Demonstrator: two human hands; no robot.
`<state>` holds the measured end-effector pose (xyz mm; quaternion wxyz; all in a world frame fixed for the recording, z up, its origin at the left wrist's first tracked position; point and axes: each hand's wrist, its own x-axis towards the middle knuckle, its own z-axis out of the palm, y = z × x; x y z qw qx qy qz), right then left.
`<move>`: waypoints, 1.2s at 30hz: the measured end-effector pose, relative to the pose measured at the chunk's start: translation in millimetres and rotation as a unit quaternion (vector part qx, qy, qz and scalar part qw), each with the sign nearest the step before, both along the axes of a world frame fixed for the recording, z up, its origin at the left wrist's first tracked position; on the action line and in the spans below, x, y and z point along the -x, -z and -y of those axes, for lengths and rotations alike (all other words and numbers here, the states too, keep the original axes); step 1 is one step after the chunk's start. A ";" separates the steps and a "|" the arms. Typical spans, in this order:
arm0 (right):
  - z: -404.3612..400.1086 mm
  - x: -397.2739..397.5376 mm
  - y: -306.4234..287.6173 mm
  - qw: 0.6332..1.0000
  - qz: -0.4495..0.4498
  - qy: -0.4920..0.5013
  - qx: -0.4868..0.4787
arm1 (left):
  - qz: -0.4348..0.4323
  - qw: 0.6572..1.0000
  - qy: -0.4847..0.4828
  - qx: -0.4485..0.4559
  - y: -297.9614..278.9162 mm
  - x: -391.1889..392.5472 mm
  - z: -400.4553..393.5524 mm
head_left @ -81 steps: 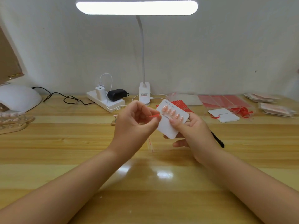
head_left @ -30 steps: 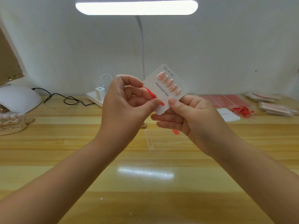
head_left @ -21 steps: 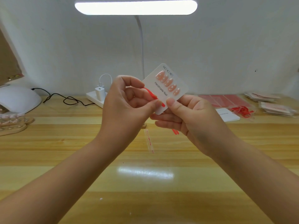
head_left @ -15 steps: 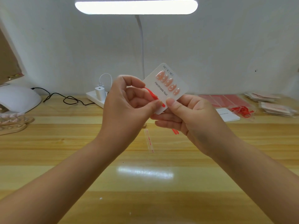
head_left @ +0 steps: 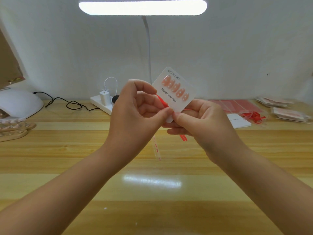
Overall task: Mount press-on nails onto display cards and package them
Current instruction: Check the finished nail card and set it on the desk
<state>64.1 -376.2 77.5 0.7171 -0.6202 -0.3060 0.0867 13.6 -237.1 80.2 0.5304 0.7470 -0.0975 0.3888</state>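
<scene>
- Holding a white display card up above the desk, both hands meet at its lower corner, and the card tilts with its top leaning to the right.
- Five pink press-on nails sit in a slanting row on the card, above the printed words "Handmade Nail".
- The left hand has its fingers curled, thumb and forefinger pinching a red ribbon that runs along the card's left edge.
- The right hand grasps the card's lower corner, thumb on the front and fingers curled behind; two red ribbon ends hang below it.
- A clear strip with red print lies on the desk just beneath the hands.
- Far right on the desk lie red sheets, a blank white card, a bunch of red ribbons and piles of packed cards.
- At the far edge, left of centre, a white power strip carries a charger; a black cable runs left toward a white domed device.
- A desk lamp shines overhead.
</scene>
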 end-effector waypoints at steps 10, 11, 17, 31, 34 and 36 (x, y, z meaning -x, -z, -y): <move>4.7 -3.4 -5.8 1.000 0.005 0.024 0.018 | -0.046 0.989 -0.071 -0.124 -17.6 0.6 -19.1; 4.7 -3.5 -6.1 0.999 0.009 0.022 0.021 | -0.046 0.985 -0.084 -0.145 -19.6 -0.2 -21.6; 2.7 -1.7 -6.0 0.998 0.045 0.007 0.039 | -0.052 0.972 -0.129 -0.190 -23.9 -2.5 -27.6; 1.3 0.4 -6.9 0.997 0.066 -0.004 0.035 | -0.079 0.962 -0.176 -0.195 -17.8 -5.0 -31.5; 1.6 -0.1 -6.8 0.997 0.066 -0.005 0.037 | -0.087 0.960 -0.176 -0.199 -17.7 -5.1 -31.4; 1.8 -0.2 -7.0 0.997 0.068 -0.007 0.037 | -0.085 0.960 -0.177 -0.197 -16.9 -5.4 -31.4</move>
